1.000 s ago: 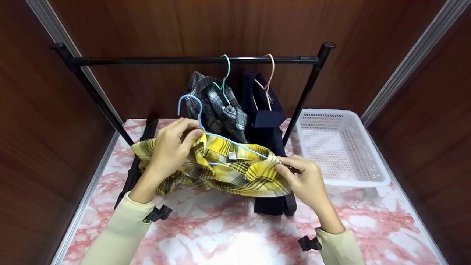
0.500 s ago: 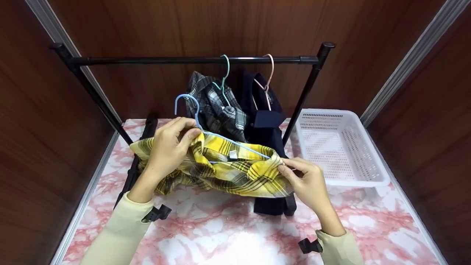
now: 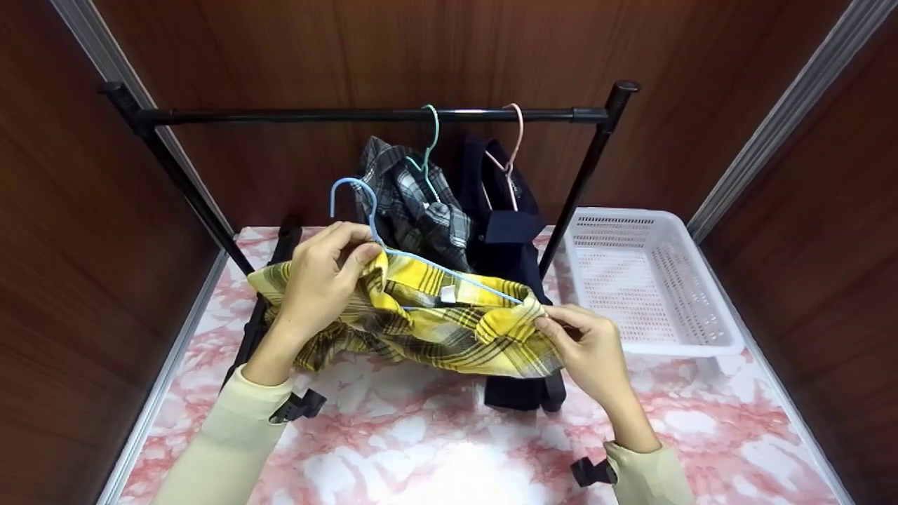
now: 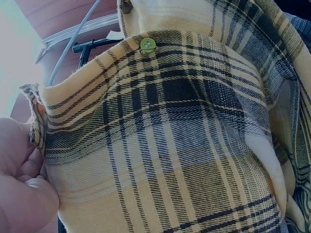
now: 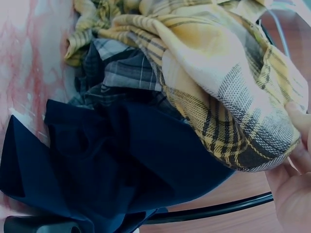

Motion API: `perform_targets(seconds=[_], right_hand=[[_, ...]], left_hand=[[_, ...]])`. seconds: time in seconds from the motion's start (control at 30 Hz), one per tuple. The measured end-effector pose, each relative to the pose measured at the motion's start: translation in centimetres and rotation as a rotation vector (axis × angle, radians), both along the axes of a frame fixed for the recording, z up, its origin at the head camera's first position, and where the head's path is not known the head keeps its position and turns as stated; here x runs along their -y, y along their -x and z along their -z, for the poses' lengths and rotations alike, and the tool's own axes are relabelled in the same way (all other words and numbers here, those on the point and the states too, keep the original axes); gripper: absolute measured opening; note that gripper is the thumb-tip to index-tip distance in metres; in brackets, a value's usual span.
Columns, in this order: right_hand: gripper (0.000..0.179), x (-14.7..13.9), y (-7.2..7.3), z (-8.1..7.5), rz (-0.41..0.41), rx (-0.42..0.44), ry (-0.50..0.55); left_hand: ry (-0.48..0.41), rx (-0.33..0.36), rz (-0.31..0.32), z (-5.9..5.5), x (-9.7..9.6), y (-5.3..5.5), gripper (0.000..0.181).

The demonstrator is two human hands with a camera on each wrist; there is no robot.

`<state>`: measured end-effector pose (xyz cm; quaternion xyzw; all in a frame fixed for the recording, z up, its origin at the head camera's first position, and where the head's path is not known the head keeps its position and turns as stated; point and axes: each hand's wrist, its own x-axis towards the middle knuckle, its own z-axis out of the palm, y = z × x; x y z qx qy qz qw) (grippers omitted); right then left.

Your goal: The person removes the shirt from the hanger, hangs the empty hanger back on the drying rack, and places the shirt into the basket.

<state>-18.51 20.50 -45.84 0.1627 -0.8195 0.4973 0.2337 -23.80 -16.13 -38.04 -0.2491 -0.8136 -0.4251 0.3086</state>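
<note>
A yellow plaid shirt (image 3: 449,351) with black and white stripes spans the space between both hands, in front of the rack. Inside its collar sits a light blue hanger (image 3: 449,270), whose hook points up and is on no bar. My left hand (image 3: 323,270) pinches the collar close beside the hook's base. With thumb and fingers, my right hand (image 3: 586,347) pinches the other side of the collar, near the hanger's right end. A green button (image 4: 147,45) shows on the plaid cloth in the left wrist view. The hanger's lower bar is mostly hidden by the shirt.
Behind the shirt stands a black clothes rack (image 3: 302,116). On it hang a grey plaid shirt (image 3: 403,189) on a green hanger (image 3: 433,140) and a dark navy garment (image 3: 508,245) on a pink hanger (image 3: 518,137). A white plastic basket (image 3: 684,347) sits at the right on the marbled table (image 3: 421,435).
The left hand and the hanger's hook have shifted slightly left and up. The right hand has moved a little right and down, drawing the collar slightly wider.
</note>
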Motion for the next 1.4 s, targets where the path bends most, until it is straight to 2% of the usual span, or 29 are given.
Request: perform_targets(seconds=[0.43,0.63,0.77,1.03,1.4], right_hand=[[0.011,0.0,-0.2,0.6,0.000,0.064,0.108],[0.010,-0.3,-0.2,1.2,0.012,0.097,0.120],[0.011,-0.2,-0.3,1.4,0.004,0.101,0.129],[0.012,0.6,-0.8,1.8,-0.032,0.069,0.065],[0.017,2.3,-1.9,3.3,-0.115,0.123,0.013]], left_hand=[[0.004,-0.009,-0.013,0.1,0.3,0.1,0.014],[-0.071,0.011,-0.008,0.1,0.8,0.2,0.013],[-0.062,-0.002,-0.009,0.1,0.8,0.3,0.014],[-0.103,-0.009,-0.023,0.1,0.8,0.4,0.012],[-0.108,0.008,-0.005,-0.1,0.7,0.5,0.014]])
